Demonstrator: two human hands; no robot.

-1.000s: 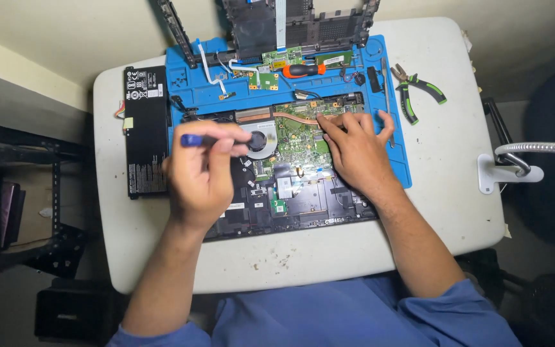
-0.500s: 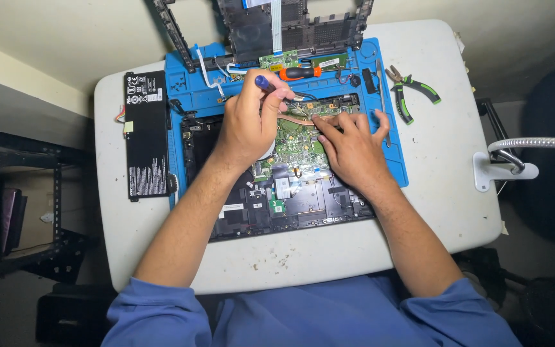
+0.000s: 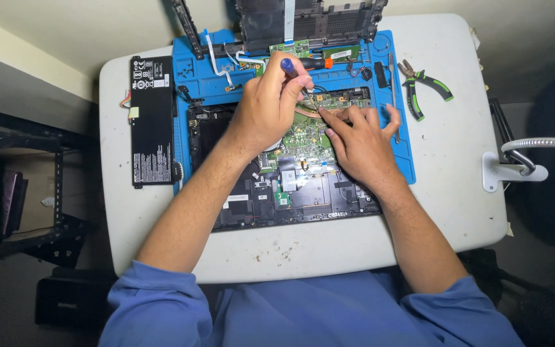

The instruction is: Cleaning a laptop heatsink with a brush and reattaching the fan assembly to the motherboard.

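Bright light falls on the white table from above, while the surroundings left and right sink into deep shadow. Focus is sharp at centre; edges darken, slightly grainy.

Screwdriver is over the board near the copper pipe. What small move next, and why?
Probably seat the tip and turn: the left hand holds the blue-handled screwdriver angled onto the green laptop circuit board, where the right hand braces beside the tip.
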